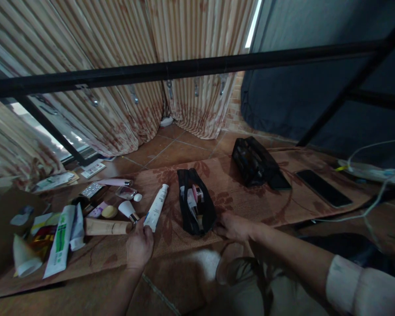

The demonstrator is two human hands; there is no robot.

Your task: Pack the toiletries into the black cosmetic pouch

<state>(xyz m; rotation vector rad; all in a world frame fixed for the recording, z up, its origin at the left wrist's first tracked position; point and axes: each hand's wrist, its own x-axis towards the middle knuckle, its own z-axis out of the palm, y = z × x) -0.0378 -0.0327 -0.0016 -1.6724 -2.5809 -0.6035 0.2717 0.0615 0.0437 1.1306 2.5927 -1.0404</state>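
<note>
A: How many hands are shown, and what does each hold?

B: There are 2. The left hand (140, 245) grasps the lower end of 1 white tube (157, 207), its cap directed away from the person. The right hand (232, 226) rests against the right side of 1 open black pouch (186, 208); whether its fingers grip the fabric, I cannot tell.

A: Where are these 2 things?

B: Near the middle of the patterned cloth (273, 206), the tube left of the pouch and apart from it.

A: What surrounds them?

B: To the left, 1 brush (127, 210), 1 beige tube (107, 227), 1 green-and-white tube (62, 237) and 1 cardboard box (5, 224); to the right, 1 second black pouch (255, 162) and 1 phone (324, 188).
</note>
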